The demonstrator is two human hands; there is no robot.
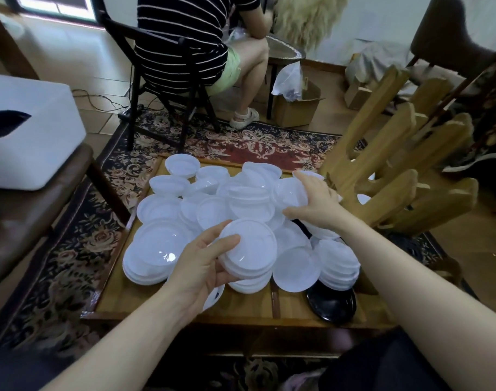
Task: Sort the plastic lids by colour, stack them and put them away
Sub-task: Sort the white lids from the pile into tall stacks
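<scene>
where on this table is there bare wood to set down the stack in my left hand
Bare wood runs along the near edge of the table, between the left hand holding its white stack and the black lid. A thin strip shows at the near left corner. The middle and far side are crowded with white lids, where the right hand is reaching.

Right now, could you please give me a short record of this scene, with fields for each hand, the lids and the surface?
left hand: left hand grips a small stack of round white plastic lids
right hand: right hand grasps a white lid at the far right of the pile
pile: loose heap of white plastic lids
other colour: round black plastic lid, partly under white ones
surface: low wooden table
</scene>
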